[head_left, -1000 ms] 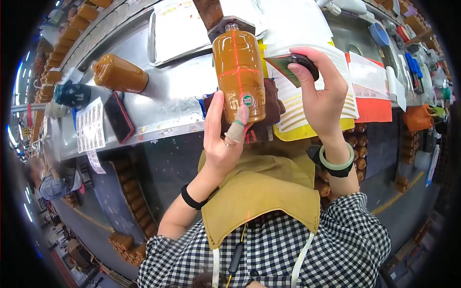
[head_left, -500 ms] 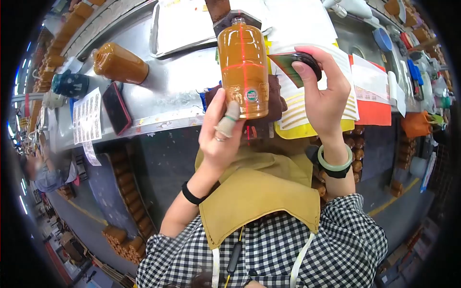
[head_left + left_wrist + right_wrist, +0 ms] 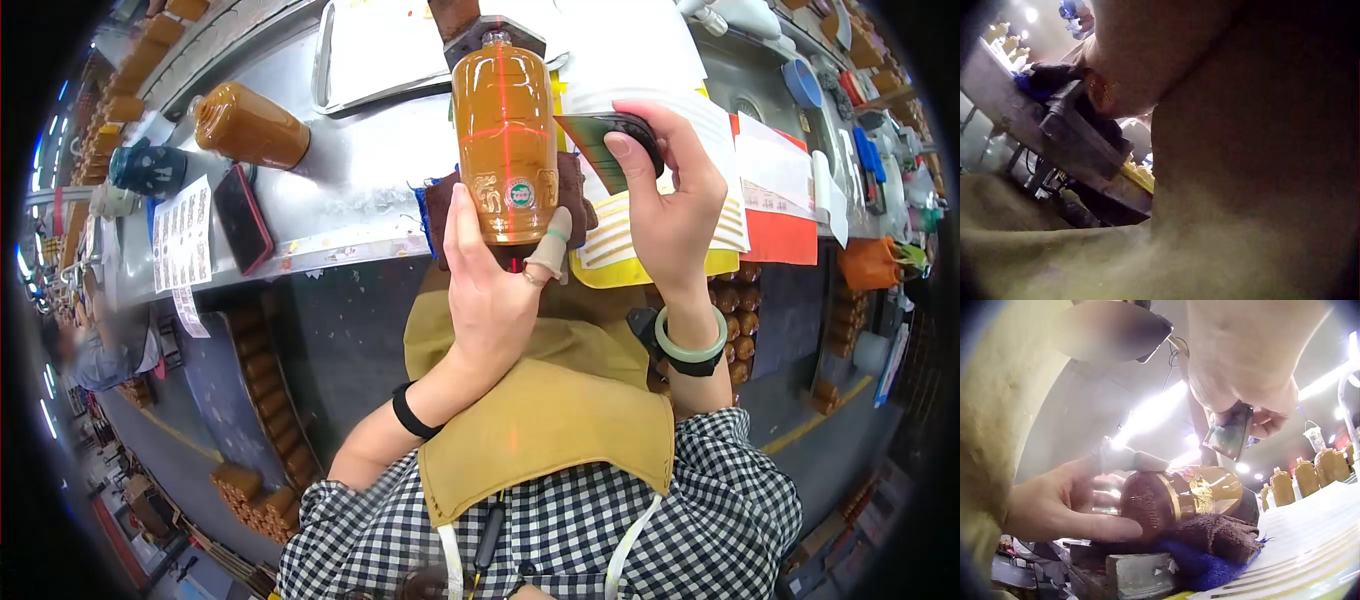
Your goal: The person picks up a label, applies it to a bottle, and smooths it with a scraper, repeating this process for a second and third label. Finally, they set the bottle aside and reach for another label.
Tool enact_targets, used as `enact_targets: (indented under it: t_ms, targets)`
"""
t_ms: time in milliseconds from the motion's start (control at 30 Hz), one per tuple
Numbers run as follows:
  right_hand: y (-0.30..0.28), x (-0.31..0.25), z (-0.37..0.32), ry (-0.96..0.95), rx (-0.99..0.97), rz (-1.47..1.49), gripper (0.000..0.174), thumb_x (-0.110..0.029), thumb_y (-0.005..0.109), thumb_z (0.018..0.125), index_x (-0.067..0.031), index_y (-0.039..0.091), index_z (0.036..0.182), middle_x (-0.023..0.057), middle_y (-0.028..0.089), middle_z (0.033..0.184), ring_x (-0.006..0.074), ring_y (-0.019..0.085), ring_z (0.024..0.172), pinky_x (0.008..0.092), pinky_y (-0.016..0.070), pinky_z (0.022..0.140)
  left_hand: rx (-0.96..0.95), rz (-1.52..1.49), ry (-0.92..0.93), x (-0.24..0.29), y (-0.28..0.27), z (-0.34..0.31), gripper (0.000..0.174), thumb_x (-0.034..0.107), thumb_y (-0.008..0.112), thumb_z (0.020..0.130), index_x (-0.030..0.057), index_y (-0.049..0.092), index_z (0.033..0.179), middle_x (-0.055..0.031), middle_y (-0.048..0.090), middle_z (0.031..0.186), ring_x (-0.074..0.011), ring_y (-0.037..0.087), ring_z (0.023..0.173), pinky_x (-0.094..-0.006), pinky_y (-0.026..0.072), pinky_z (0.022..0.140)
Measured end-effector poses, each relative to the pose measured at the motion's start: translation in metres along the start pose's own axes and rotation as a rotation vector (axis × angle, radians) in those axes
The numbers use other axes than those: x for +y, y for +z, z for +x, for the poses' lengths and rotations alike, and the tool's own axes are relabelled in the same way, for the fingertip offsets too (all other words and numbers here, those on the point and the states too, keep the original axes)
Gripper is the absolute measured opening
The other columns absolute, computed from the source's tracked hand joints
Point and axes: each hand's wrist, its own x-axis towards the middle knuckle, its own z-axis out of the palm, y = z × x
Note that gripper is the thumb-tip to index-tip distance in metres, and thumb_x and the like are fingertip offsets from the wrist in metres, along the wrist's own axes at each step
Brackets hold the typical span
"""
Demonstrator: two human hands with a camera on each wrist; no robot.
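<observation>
A glossy amber glass bottle (image 3: pixel 500 110) lies on its side over a brown cloth (image 3: pixel 573 190), its neck at a dark angular holder (image 3: pixel 495 27). Red light lines cross the bottle, and a small green round sticker (image 3: pixel 519 192) sits near its base. My left hand (image 3: pixel 490 300) holds the base from both sides, one finger wearing a pale finger cot (image 3: pixel 550 250). Gold decoration (image 3: pixel 1200 487) shows on the bottle in the right wrist view. My right hand (image 3: pixel 685 200) pinches a scraper (image 3: pixel 600 150) with dark grip and greenish blade, apart from the bottle at its right.
Left on the metal bench stand another amber bottle (image 3: pixel 250 125), a dark jar (image 3: pixel 148 166), a phone (image 3: pixel 243 220) and a printed sheet (image 3: pixel 183 240). A white-lined tray (image 3: pixel 325 60) lies behind. Gold-striped sheets (image 3: pixel 660 235) and an orange-red sheet (image 3: pixel 775 235) are at right.
My left hand has shifted right, its covered finger moving from the bottle's face to the right edge of the base. The sticker has turned slightly. My right hand keeps the scraper in nearly the same place.
</observation>
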Motion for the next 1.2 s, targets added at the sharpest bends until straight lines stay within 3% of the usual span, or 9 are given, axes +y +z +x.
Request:
enact_targets:
  t_ms: [100,333,433,567,633,767,967,1100,1200]
  targets:
    - [-0.007,-0.001,0.000,0.010,0.004,-0.015,0.022,-0.002,0.077,0.090,-0.0013,0.072,0.111,0.0112,0.074,0.094,0.0189,0.071,0.082,0.0297,0.0559,0.077,-0.062,0.327,0.358,-0.017,-0.018,0.004,0.068,0.017,0.091,0.077,0.0169,0.067,0.140,-0.0280,0.045,0.147,-0.0414,0.053,0.129,-0.0452,0.0508,0.102]
    - [0.006,-0.003,-0.003,-0.122,0.014,-0.043,0.025,0.002,0.077,0.083,-0.0035,0.074,0.108,0.0086,0.073,0.090,0.0227,0.068,0.082,0.0340,0.0547,0.076,-0.047,0.120,0.234,-0.029,-0.031,0.033,0.074,0.006,0.094,0.064,0.0008,0.065,0.132,-0.0156,0.059,0.125,-0.0337,0.066,0.106,-0.0390,0.0567,0.086]
    - [0.016,-0.013,-0.017,-0.561,-0.264,-0.105,0.019,-0.006,0.078,0.080,-0.0101,0.074,0.098,0.0044,0.072,0.090,0.0249,0.063,0.078,0.0387,0.0511,0.072,0.062,-0.019,0.218,-0.032,-0.017,0.035,0.077,0.007,0.093,0.065,-0.0020,0.061,0.135,-0.0164,0.059,0.125,-0.0338,0.066,0.104,-0.0391,0.0569,0.085]
    - [0.024,-0.006,-0.003,-0.400,-0.285,-0.033,0.018,-0.010,0.077,0.078,-0.0133,0.072,0.095,0.0011,0.071,0.091,0.0231,0.061,0.075,0.0348,0.0480,0.069,-0.065,-0.018,0.052,-0.036,-0.026,0.032,0.073,0.011,0.091,0.072,-0.0027,0.060,0.136,-0.0173,0.064,0.119,-0.0346,0.066,0.109,-0.0415,0.0551,0.093]
    - [0.018,0.012,0.021,-0.563,-0.061,-0.262,0.018,-0.012,0.076,0.079,-0.0144,0.072,0.096,0.0004,0.071,0.092,0.0217,0.061,0.077,0.0349,0.0481,0.070,-0.067,-0.015,0.097,-0.039,-0.031,0.034,0.070,0.011,0.090,0.073,-0.0028,0.061,0.135,-0.0177,0.066,0.116,-0.0363,0.065,0.111,-0.0442,0.0508,0.102]
    - [0.019,-0.006,-0.010,-0.709,-0.289,-0.069,0.017,-0.013,0.073,0.080,-0.0152,0.072,0.097,-0.0018,0.071,0.092,0.0180,0.061,0.082,0.0353,0.0477,0.075,-0.109,0.118,0.275,-0.049,-0.032,0.034,0.075,0.016,0.094,0.070,-0.0029,0.061,0.135,-0.0199,0.064,0.122,-0.0402,0.063,0.112,-0.0506,0.0397,0.113]
    - [0.019,0.029,0.025,-0.604,0.004,-0.267,0.019,-0.011,0.073,0.076,-0.0145,0.071,0.095,-0.0025,0.072,0.091,0.0187,0.062,0.078,0.0341,0.0455,0.076,-0.055,0.002,0.175,-0.048,-0.026,0.032,0.084,0.015,0.094,0.067,-0.0016,0.057,0.140,-0.0206,0.057,0.135,-0.0437,0.057,0.125,-0.0511,0.0443,0.110]
    - [0.018,-0.011,-0.021,-0.694,-0.333,0.015,0.022,-0.012,0.071,0.078,-0.0160,0.073,0.099,-0.0026,0.071,0.089,0.0188,0.059,0.077,0.0336,0.0459,0.075,-0.165,0.000,0.225,-0.044,-0.037,0.042,0.081,0.015,0.092,0.071,-0.0047,0.056,0.140,-0.0240,0.062,0.137,-0.0475,0.053,0.134,-0.0516,0.0446,0.112]
    - [0.021,0.010,0.016,-0.528,-0.162,-0.052,0.017,-0.011,0.071,0.080,-0.0139,0.072,0.097,-0.0012,0.071,0.089,0.0212,0.060,0.076,0.0343,0.0454,0.074,-0.155,0.088,0.251,-0.046,-0.038,0.038,0.071,0.008,0.082,0.082,-0.0065,0.053,0.145,-0.0224,0.066,0.134,-0.0368,0.061,0.129,-0.0429,0.0470,0.110]
